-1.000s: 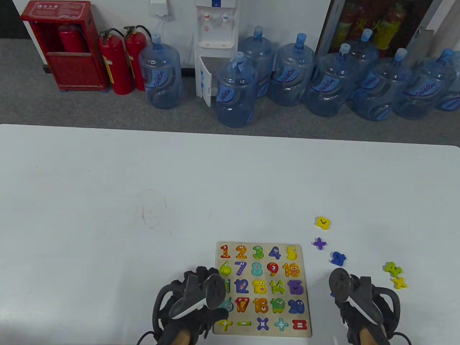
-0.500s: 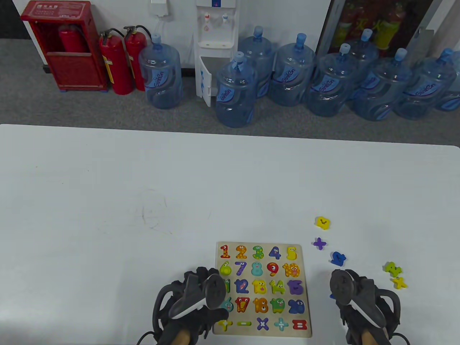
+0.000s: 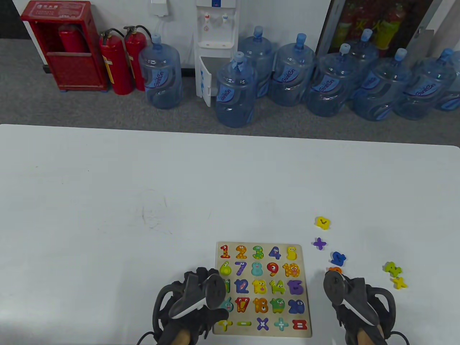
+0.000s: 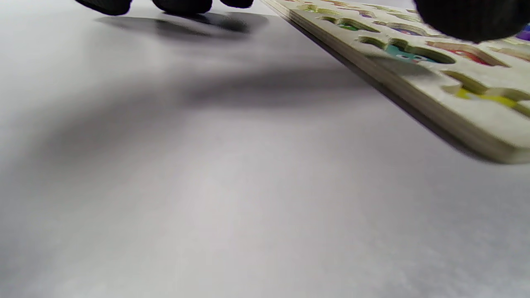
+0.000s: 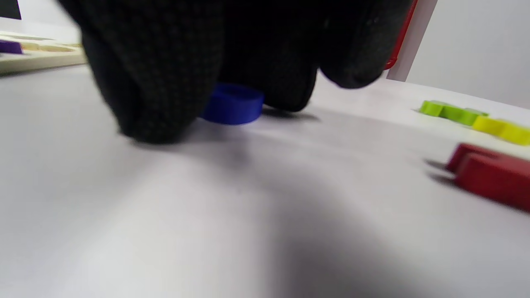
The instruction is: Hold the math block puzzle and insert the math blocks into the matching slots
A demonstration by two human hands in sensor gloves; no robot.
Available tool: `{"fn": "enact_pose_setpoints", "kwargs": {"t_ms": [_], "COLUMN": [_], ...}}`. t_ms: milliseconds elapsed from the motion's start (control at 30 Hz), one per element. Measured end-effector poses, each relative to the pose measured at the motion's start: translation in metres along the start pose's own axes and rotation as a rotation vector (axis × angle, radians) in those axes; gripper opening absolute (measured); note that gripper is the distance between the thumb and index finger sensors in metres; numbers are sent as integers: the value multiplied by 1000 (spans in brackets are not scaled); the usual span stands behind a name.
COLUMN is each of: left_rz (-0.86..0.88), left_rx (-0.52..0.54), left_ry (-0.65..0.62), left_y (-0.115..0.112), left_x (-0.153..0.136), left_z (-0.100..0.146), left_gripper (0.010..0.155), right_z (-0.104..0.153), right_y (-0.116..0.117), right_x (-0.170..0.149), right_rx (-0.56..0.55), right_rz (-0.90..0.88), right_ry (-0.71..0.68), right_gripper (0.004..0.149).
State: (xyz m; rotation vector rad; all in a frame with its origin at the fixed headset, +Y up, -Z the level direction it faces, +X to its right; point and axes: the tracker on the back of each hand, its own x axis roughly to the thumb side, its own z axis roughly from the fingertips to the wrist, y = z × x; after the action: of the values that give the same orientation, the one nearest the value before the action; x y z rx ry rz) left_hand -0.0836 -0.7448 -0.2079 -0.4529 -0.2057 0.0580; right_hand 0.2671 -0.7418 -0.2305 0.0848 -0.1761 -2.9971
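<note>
My left hand (image 3: 192, 300) rests on the left edge of the math block puzzle board (image 3: 261, 287), which lies flat on the white surface (image 3: 143, 201). In the left wrist view my thumb tip (image 4: 468, 18) sits over the board's cut slots while my other fingertips (image 4: 182, 5) touch the surface just beside it, so the hand steadies the board rather than wrapping around it.

My right hand (image 3: 354, 305) sits at 3 o'clock of the board, well apart from it. Its fingers (image 5: 153, 82) curl down to the surface around a blue number block (image 5: 232, 103), but I cannot tell whether they actually pinch it. An orange block (image 3: 335, 269) peeks out just past the tracker, and a red block (image 5: 490, 174) lies nearby in the right wrist view.

More loose blocks lie at 2 to 3 o'clock of the board: a yellow block (image 3: 322, 222), a purple plus block (image 3: 319, 243), a green number block (image 3: 391, 268) and a yellow cross block (image 3: 399, 283), the last two just beside each other.
</note>
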Motion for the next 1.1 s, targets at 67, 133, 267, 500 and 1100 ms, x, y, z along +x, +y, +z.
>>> {"fn": "enact_pose_setpoints", "kwargs": {"t_ms": [67,133,267,500,1100], "left_rz": [0,0,-1,6,15], "left_rx": [-1,-1,-1,0,-5], "left_ry": [0,0,-1,-2,-3], "left_y": [0,0,0,-1,-1], "left_x": [0,0,0,0,-1], "left_z": [0,0,0,0,0], "left_gripper": [95,95,95,96,97], "right_z": [0,1,4,3,10], "right_y": [-1,-2,-4,-2,-10], "right_x": [0,1,11,14,33], "right_rx": [1,-4,-86,-51,-117], "right_rz": [-1,2,64,72,39], "right_ry": [1,0,-57,-63,-121], "right_gripper": [71,71,71,71,69]}}
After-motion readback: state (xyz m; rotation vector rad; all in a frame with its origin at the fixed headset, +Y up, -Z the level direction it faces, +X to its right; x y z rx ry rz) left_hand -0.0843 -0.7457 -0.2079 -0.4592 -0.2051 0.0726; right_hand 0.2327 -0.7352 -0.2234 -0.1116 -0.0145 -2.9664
